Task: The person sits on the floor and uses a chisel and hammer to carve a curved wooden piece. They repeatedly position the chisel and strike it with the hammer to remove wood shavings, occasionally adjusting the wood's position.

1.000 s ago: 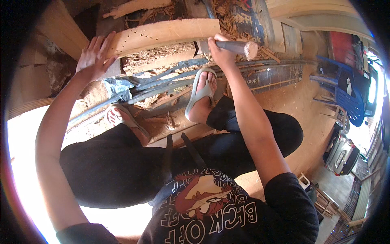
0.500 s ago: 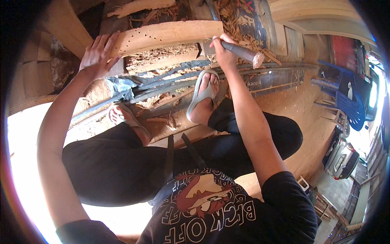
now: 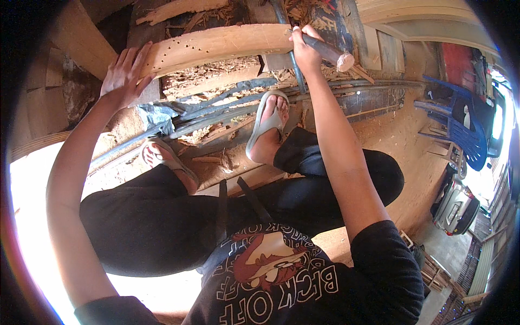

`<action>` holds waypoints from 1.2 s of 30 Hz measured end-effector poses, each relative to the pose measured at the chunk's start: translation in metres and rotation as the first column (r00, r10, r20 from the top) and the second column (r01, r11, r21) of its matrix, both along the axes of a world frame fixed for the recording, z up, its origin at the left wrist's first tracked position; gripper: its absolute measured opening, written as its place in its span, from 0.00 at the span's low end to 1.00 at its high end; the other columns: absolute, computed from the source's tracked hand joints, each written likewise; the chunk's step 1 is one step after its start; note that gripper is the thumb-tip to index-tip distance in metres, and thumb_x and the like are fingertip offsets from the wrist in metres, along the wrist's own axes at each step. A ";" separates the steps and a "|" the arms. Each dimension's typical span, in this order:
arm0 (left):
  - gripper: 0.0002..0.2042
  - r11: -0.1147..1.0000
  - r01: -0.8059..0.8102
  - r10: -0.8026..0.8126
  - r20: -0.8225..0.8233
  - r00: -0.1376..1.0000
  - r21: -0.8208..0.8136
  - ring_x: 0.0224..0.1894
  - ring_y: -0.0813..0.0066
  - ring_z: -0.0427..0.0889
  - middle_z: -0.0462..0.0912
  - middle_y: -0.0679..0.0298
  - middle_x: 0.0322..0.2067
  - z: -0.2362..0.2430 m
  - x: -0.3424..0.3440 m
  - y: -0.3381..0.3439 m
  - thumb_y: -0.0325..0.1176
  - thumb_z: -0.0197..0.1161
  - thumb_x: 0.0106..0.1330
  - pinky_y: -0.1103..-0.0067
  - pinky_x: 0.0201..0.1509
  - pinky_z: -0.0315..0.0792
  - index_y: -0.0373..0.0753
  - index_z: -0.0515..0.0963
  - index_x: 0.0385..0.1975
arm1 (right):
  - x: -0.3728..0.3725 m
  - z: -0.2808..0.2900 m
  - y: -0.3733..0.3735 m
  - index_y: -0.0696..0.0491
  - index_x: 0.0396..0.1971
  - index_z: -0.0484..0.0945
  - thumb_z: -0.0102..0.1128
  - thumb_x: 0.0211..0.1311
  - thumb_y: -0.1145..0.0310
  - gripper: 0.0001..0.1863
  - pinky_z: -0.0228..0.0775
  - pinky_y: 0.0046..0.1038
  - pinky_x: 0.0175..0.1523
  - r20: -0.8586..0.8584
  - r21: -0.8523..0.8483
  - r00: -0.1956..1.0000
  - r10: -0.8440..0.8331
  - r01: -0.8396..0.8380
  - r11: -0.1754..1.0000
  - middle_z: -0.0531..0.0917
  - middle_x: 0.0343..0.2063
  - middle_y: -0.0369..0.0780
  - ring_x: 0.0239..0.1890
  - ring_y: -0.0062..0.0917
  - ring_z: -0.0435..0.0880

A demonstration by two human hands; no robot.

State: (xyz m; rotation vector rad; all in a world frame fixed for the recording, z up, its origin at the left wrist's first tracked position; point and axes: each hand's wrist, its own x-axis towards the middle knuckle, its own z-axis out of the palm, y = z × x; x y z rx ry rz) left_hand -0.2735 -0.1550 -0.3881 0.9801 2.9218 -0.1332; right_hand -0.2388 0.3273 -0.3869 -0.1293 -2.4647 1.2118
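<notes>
A curved, pale wooden board with several small dark holes near its left part lies across the work area in front of me. My left hand rests on the board's left end, fingers stretched out and spread. At the other end, my right hand is closed around a chisel with a thick dark handle, whose worn, pale butt points right. Its tip is by the board's right end, mostly hidden by my fingers.
Wood chips and rough offcuts lie beneath the board. Dark pipes or strips and a crumpled blue sheet lie before my sandalled feet. Blue plastic chairs stand at the right, with a silver car beyond.
My right hand and the chisel have moved up and slightly right, to the board's right end. The board and my left hand appear slightly farther left in view.
</notes>
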 end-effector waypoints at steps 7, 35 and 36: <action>0.40 0.999 -0.021 0.021 0.004 1.000 -0.028 0.67 0.55 0.70 0.69 0.54 0.64 0.004 0.001 0.001 0.55 0.57 0.75 0.58 0.70 0.69 0.50 0.48 0.82 | -0.003 -0.008 -0.004 0.57 0.22 0.75 0.63 0.70 0.65 0.17 0.70 0.35 0.31 -0.052 0.189 0.994 -0.098 0.106 0.976 0.82 0.18 0.41 0.21 0.27 0.79; 0.46 0.995 -0.082 0.079 0.062 0.995 0.052 0.80 0.52 0.52 0.50 0.55 0.79 0.045 0.009 0.016 0.63 0.56 0.73 0.54 0.83 0.49 0.49 0.43 0.82 | -0.024 0.190 0.051 0.49 0.27 0.77 0.71 0.65 0.54 0.17 0.66 0.22 0.28 0.784 -0.205 0.550 0.287 -0.208 0.956 0.78 0.18 0.31 0.18 0.16 0.74; 0.42 0.981 -0.081 0.086 -0.020 0.996 0.178 0.80 0.51 0.53 0.52 0.54 0.79 0.051 0.005 0.015 0.60 0.58 0.73 0.54 0.81 0.52 0.46 0.52 0.80 | -0.026 0.189 0.038 0.50 0.25 0.78 0.70 0.65 0.54 0.18 0.67 0.22 0.29 0.763 -0.157 0.583 0.279 -0.252 0.955 0.80 0.18 0.33 0.19 0.17 0.76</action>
